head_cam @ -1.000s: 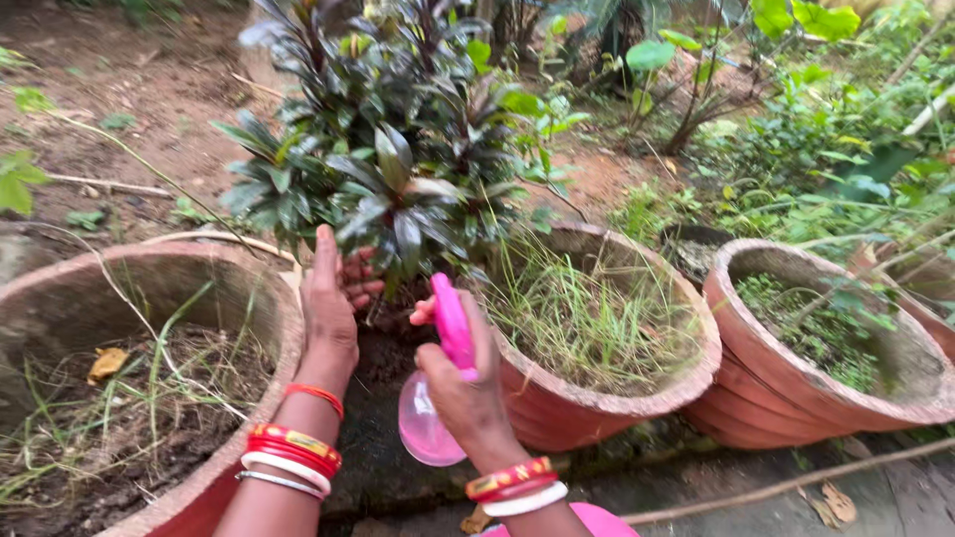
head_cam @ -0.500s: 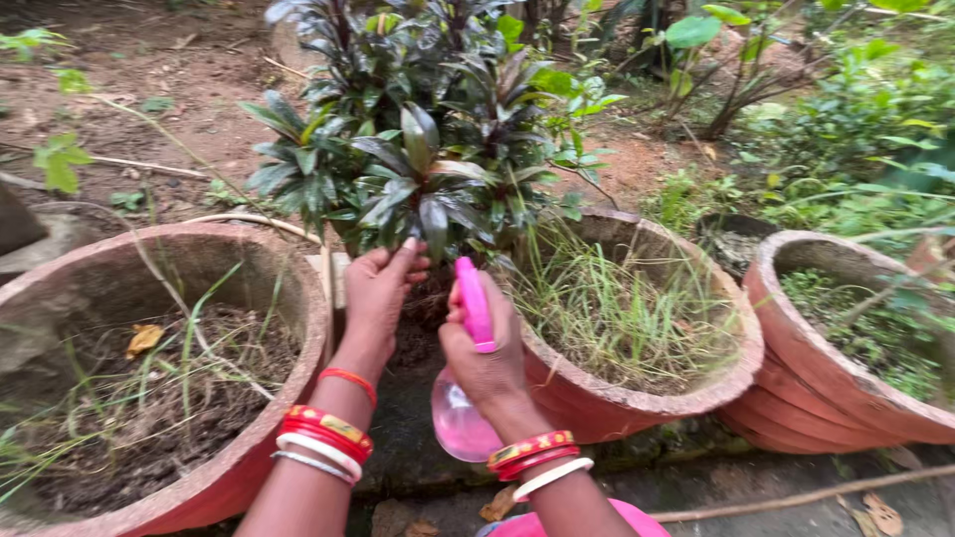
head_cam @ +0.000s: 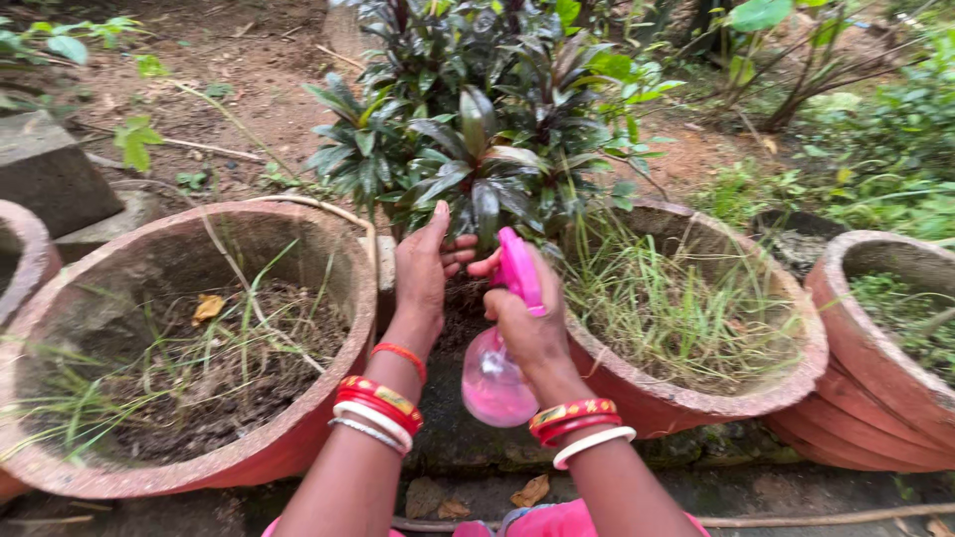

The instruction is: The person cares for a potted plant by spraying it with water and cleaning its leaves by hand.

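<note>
Pink spray bottle (head_cam: 502, 338) first: since a second ago we've seen it ride up and rightward in view, nearer the dark-leaved plant (head_cam: 477, 129), and the left hand (head_cam: 423, 273) has shifted right alongside it. The bottle's long axis runs from about six o'clock at its rounded belly up toward twelve, tilted slightly, nozzle aimed at the plant's base. Our right hand (head_cam: 527, 323) wraps the neck, fingers closed round it, forefinger on the trigger. The left hand is open, fingers together and stretched toward twelve o'clock, fingertips touching the lowest leaves. At nine o'clock sits a clay pot (head_cam: 328, 249); at three o'clock a grassy pot (head_cam: 796, 358).
</note>
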